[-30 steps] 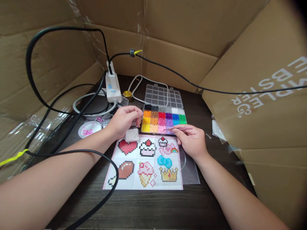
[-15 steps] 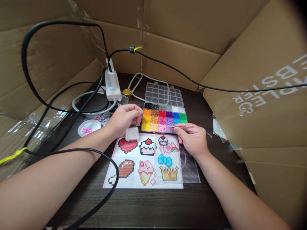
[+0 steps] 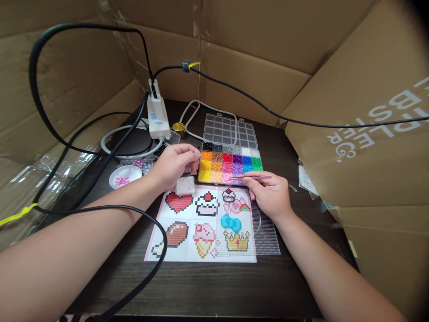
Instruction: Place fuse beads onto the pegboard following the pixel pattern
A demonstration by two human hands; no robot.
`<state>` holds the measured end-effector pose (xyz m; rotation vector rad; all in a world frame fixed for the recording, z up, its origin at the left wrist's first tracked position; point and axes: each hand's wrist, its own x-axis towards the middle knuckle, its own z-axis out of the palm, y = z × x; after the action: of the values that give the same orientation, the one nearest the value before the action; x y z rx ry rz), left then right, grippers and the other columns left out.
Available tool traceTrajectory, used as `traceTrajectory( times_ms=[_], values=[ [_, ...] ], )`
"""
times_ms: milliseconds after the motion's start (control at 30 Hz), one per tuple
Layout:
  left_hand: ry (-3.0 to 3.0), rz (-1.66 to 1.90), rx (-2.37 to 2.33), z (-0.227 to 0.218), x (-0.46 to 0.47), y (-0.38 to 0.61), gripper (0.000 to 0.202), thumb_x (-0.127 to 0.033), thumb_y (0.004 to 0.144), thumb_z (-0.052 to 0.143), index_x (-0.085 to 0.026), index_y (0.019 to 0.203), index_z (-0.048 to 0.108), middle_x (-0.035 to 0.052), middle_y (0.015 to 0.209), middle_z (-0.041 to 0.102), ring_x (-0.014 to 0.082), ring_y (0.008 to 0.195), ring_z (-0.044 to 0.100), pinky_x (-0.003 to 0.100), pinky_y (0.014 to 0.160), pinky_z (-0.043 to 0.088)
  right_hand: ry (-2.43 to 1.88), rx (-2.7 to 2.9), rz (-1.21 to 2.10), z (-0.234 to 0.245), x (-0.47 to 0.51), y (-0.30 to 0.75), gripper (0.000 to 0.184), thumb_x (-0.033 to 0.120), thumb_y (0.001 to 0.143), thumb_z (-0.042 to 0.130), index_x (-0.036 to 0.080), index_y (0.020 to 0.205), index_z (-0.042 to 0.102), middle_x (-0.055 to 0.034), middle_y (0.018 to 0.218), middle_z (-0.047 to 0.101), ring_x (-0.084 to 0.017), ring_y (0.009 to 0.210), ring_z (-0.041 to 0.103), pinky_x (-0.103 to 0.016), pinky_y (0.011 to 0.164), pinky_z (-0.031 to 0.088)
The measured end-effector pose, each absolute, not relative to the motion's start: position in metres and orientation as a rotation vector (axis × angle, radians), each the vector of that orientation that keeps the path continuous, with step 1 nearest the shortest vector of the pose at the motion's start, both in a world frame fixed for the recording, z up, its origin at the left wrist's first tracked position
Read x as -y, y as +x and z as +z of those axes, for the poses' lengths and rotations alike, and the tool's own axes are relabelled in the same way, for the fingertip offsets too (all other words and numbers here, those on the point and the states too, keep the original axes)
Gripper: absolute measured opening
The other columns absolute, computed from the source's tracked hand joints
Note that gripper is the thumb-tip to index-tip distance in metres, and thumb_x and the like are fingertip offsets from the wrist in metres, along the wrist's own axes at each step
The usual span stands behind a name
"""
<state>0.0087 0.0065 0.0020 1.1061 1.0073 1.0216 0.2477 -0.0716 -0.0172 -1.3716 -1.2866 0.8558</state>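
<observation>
My right hand (image 3: 270,193) pinches a pair of pinkish tweezers (image 3: 258,177). Their tips point left, over the pink and lilac compartments at the front of the bead box (image 3: 217,182). By that box's left edge is my left hand (image 3: 176,164), its fingers curled closed; whatever they may hold is hidden. Just below it sits a small clear case of whitish beads (image 3: 185,185). The pattern sheet (image 3: 204,210) lies in front, printed with pixel pictures such as a heart, a cupcake and a crown. A clear pegboard (image 3: 268,232) covers its right part and sticks out past it.
A white dish (image 3: 125,177) with pink beads stands at left. Behind are a power strip (image 3: 157,117), a yellow round container (image 3: 178,129) and the box's clear lid (image 3: 230,129). A black cable (image 3: 157,264) loops over my left forearm. Cardboard walls (image 3: 248,58) surround the dark table (image 3: 201,290).
The camera view has shifted very slightly. Both hands keep nearly the same pose, with the tweezers still over the front compartments.
</observation>
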Motion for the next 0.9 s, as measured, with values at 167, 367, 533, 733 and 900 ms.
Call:
traceTrajectory(
  times_ms=[167,367,533,733,900],
  values=[
    [1.108,1.021,-1.02,0.0034,-0.006,0.009,0.006,-0.018,0.071,0.067,-0.017,0.066,0.064,0.0004,0.05,0.058,0.0111,0.047,0.055,0.022,0.05,0.044,-1.368,1.281,0.849,-0.017,0.0718,0.2478,0.02,0.031,0.078,0.077,0.012,0.085,0.081,-0.0069,0.072,0.074,-0.006,0.044,0.05,-0.022,0.043,0.04],
    [1.11,1.013,-1.024,0.0043,-0.0056,0.0086,0.006,-0.017,0.071,0.067,-0.016,0.065,0.065,0.0006,0.05,0.059,0.011,0.048,0.056,0.022,0.05,0.044,-1.355,1.284,0.845,-0.018,0.0713,0.2476,0.017,0.029,0.078,0.076,0.014,0.084,0.081,-0.007,0.075,0.076,-0.005,0.043,0.048,-0.022,0.042,0.038],
    [1.107,1.018,-1.019,0.0041,-0.0056,0.0083,0.007,-0.018,0.071,0.067,-0.017,0.065,0.064,0.0002,0.052,0.058,0.0106,0.048,0.055,0.022,0.051,0.044,-1.354,1.279,0.856,-0.0177,0.0714,0.2473,0.018,0.03,0.078,0.076,0.014,0.084,0.081,-0.0067,0.073,0.075,-0.005,0.042,0.047,-0.022,0.041,0.038],
    [1.099,1.015,-1.024,0.0061,-0.0044,0.0101,0.006,-0.016,0.07,0.066,-0.017,0.064,0.064,0.0,0.053,0.057,0.0104,0.048,0.054,0.022,0.05,0.043,-1.355,1.294,0.851,-0.0174,0.0716,0.2486,0.016,0.03,0.078,0.076,0.015,0.083,0.081,-0.0088,0.082,0.077,-0.006,0.046,0.05,-0.022,0.041,0.038],
    [1.104,1.011,-1.035,0.0066,-0.0037,0.0099,0.006,-0.016,0.07,0.065,-0.017,0.064,0.063,0.0003,0.053,0.057,0.0106,0.048,0.054,0.023,0.05,0.043,-1.348,1.286,0.833,-0.0166,0.0716,0.2477,0.014,0.029,0.078,0.076,0.015,0.081,0.079,-0.0079,0.079,0.077,-0.006,0.044,0.051,-0.022,0.04,0.039]
  ],
)
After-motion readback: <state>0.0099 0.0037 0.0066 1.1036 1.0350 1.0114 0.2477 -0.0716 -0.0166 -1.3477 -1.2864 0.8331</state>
